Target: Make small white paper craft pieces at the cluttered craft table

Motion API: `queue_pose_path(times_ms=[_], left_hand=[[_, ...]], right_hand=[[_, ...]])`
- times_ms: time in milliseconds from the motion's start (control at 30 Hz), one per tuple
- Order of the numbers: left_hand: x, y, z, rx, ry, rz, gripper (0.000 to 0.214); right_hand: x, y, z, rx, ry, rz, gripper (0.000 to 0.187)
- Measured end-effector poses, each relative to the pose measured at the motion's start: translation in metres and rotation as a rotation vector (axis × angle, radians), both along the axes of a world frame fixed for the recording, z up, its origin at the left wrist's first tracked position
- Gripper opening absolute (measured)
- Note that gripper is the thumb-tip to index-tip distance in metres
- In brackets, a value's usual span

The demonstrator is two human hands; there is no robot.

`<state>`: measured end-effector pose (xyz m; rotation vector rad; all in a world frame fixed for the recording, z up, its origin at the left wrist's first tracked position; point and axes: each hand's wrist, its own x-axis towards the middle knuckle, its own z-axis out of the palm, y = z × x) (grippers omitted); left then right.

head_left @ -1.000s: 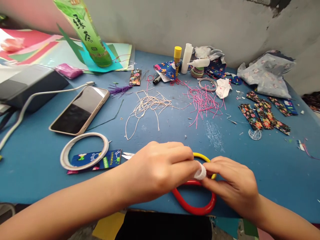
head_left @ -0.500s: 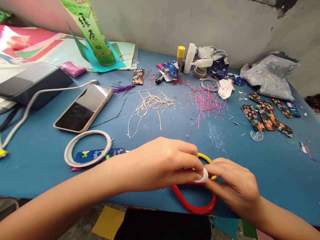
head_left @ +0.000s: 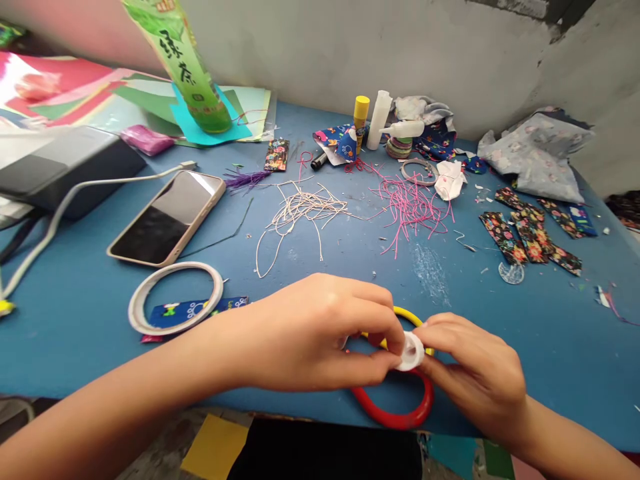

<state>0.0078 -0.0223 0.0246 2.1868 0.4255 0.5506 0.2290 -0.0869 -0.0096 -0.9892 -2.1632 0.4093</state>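
Note:
Between the fingertips of both hands is a small white ring-shaped piece (head_left: 411,351), its hollow end facing up toward me. My left hand (head_left: 345,333) pinches it from the left with thumb and fingers. On the other side, my right hand (head_left: 475,373) closes thumb and forefinger against its rim. Beneath the hands lie scissors with one yellow and one red handle loop (head_left: 395,419); their blades are hidden. A white tape ring (head_left: 137,310) rests on a blue patterned strip (head_left: 200,312) left of my left wrist.
Beyond the hands lie beige cords (head_left: 305,207) and pink cords (head_left: 410,207). A phone (head_left: 160,217) and green tea bottle (head_left: 207,110) are at left. A yellow-capped glue stick (head_left: 361,117) and white bottle (head_left: 380,119) stand near the wall. Floral fabric strips (head_left: 530,237) are at right.
The white piece has turned so its hollow end shows more, and it sits slightly further right. My left thumb and fingers have shifted around it.

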Motion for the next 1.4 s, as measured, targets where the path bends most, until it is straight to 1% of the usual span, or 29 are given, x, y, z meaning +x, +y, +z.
queue_pose_path(times_ms=[100,167,267,367,433,533,633,867,1000,1200,1300,1400], left_hand=[[0.000,0.000,0.000,0.005,-0.013,-0.011,0.008],[0.000,-0.001,-0.002,0.043,-0.009,-0.007,0.007],[0.002,-0.002,-0.006,0.212,0.031,0.034,0.009],[0.006,-0.005,-0.012,0.427,0.089,0.091,0.018],[0.008,-0.006,-0.016,0.527,0.093,0.116,0.024],[0.009,-0.006,-0.017,0.627,0.062,0.114,0.029],[0.007,-0.005,-0.015,0.666,0.041,0.097,0.031],[0.003,-0.006,-0.017,0.650,-0.027,0.124,0.029],[0.004,-0.009,-0.018,0.523,-0.055,0.181,0.026],[0.010,-0.012,-0.016,0.241,-0.130,0.208,0.011],[0.011,-0.014,-0.018,0.190,-0.166,0.242,0.009],[0.011,-0.016,-0.020,0.194,-0.179,0.257,0.010]], right_hand=[[0.000,0.001,0.001,0.006,-0.008,-0.004,0.006],[0.000,0.002,0.000,0.009,-0.015,-0.005,0.007],[-0.001,0.002,0.000,0.014,-0.030,-0.003,0.007],[-0.002,0.003,0.000,0.020,-0.056,0.004,0.010],[-0.002,0.003,0.000,0.030,-0.067,0.011,0.011],[-0.003,0.003,0.001,0.040,-0.079,0.019,0.012],[-0.002,0.003,0.001,0.039,-0.081,0.020,0.014],[-0.002,0.003,0.000,0.058,-0.098,0.010,0.012],[-0.001,0.003,-0.001,0.055,-0.106,0.008,0.011],[-0.001,0.002,-0.003,0.053,-0.099,0.008,0.011],[-0.001,0.002,-0.002,0.057,-0.093,0.011,0.011],[-0.001,0.003,-0.001,0.059,-0.079,0.011,0.011]])
